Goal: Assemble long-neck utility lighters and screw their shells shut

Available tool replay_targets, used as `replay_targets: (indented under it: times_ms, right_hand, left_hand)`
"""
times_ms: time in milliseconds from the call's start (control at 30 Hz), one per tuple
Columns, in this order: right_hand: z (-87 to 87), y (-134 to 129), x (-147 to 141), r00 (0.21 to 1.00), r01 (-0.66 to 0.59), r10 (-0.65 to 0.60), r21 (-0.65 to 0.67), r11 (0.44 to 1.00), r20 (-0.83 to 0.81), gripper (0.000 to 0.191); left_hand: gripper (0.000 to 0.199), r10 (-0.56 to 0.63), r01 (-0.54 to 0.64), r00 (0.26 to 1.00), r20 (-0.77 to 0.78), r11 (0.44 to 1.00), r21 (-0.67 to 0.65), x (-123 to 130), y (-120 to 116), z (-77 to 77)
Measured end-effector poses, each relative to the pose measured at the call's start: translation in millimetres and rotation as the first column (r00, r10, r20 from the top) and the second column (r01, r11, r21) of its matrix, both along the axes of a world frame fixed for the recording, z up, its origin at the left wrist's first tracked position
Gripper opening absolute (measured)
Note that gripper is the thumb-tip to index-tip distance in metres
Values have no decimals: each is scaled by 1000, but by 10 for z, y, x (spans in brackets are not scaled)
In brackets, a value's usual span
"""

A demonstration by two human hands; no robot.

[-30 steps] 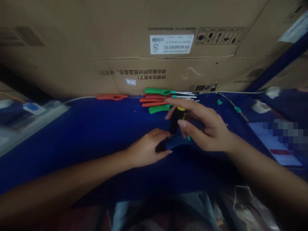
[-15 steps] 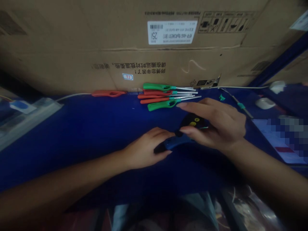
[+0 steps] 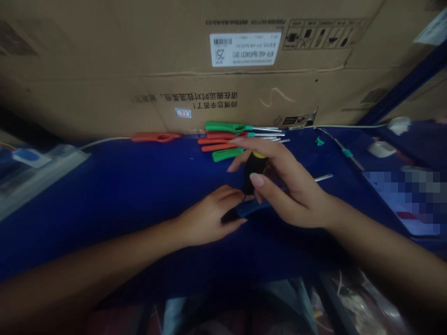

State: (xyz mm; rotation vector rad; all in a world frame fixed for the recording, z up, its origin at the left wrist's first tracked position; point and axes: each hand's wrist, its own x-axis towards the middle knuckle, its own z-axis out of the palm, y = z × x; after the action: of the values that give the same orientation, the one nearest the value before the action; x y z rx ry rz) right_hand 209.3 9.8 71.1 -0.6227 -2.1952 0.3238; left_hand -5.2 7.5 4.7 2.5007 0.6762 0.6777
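On the blue desk [image 3: 139,186], a pile of long-necked lighters [image 3: 228,135] with red and green handles lies at the foot of a cardboard box [image 3: 167,51]. Nearer the person than that pile, a dark blue handle [image 3: 255,208] with a black end is in the left hand [image 3: 209,216], which pinches the black end between thumb and fingers. The right hand [image 3: 293,186], just in front of the pile and partly covering it from view, has its thumb and fingers curled around an upright black-and-yellow tool [image 3: 254,174]. The tool's lower end comes down close to the blue handle (whether the two touch, I cannot tell). To the right of the pile and nearer the person, a slim metal tube [image 3: 324,177] pokes out past the right hand; what it joins is hidden.

Just left of the pile lies a single red handle [image 3: 156,137]. Right of it come a small teal piece [image 3: 319,141], a thin rod with a teal collar [image 3: 347,152] and, farther out, a white object [image 3: 382,149]. Above the pile, the box bears a white label [image 3: 245,49] with its print upside down.
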Motion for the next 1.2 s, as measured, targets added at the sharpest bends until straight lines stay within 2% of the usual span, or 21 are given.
replay_targets:
  times_ms: [67,167,233,300,367,400,467,533,567,600,667,733,800,900,933,967,1033,1067,1100,1133,1200]
  right_hand:
    - [-23,-6,-13,999,32,-30,70,997,-27,45]
    - [-39,-2,-1,988,154,-136,320,935,-77,45]
    - [-21,-3,13,991,133,-123,272,953,-55,41]
    - [9,-5,20,999,46,-44,65,997,-23,41]
    - [28,-3,25,1000,-21,20,-60,998,-22,43]
    - [29,1,29,999,-22,21,-32,999,-33,42]
    - [19,11,40,998,44,-37,153,987,-53,40]
    - [5,15,47,992,123,-108,329,936,-63,41]
    - [2,12,45,990,139,-128,356,924,-54,41]
    - [2,7,38,991,132,-129,333,933,-31,41]
    - [6,-10,12,996,77,-83,187,979,24,45]
    - [3,-22,-14,999,35,-37,65,997,26,48]
    - [-15,-24,-25,997,68,-64,100,993,-38,45]
    - [-40,-16,-11,981,175,-145,279,944,-127,41]
    - [-41,-14,-5,981,177,-146,285,942,-126,39]
    - [-36,-13,-1,985,156,-132,243,957,-111,38]
    - [-21,-12,2,995,72,-67,67,995,-76,40]
    - [-14,-9,1,997,29,-29,-12,1000,-69,41]
    - [-11,-6,2,997,1,-4,-34,999,-72,42]
    - [-10,0,5,997,2,-1,8,1000,-74,41]
    - [-13,9,17,996,62,-45,234,970,-79,40]
  left_hand:
    - [35,6,-6,1000,11,1000,-6,-1,0,2]
    - [31,6,-5,1000,23,1000,-18,1,1,2]
    - [32,0,0,1000,29,1000,-12,4,3,4]
    - [35,-1,1,999,33,1000,-2,7,4,7]
    - [37,-2,2,1000,25,1000,4,7,5,7]
    - [38,-3,3,1000,17,1000,6,7,5,6]
    - [37,-1,1,1000,10,1000,14,6,3,3]
    - [35,3,-4,1000,12,1000,10,5,1,1]
    - [35,6,-6,1000,15,1000,6,5,0,1]
    - [34,8,-8,1000,18,1000,2,5,0,3]
    - [35,6,-6,1000,20,1000,-7,6,0,8]
    - [36,4,-3,1000,23,1000,-11,6,2,13]
    - [38,1,-1,1000,22,1000,-7,6,4,16]
    - [37,-7,7,1000,17,1000,-2,6,6,15]
    - [36,-6,6,1000,16,1000,-4,6,6,15]
    - [35,-4,4,1000,16,1000,-9,7,7,15]
    - [35,0,0,1000,21,1000,-15,6,6,14]
    - [36,-1,1,1000,21,1000,-14,6,6,13]
    - [37,-2,3,1000,20,1000,-10,5,5,12]
    - [37,-2,2,1000,19,1000,-4,4,5,11]
    - [36,-3,3,1000,15,1000,2,2,4,9]
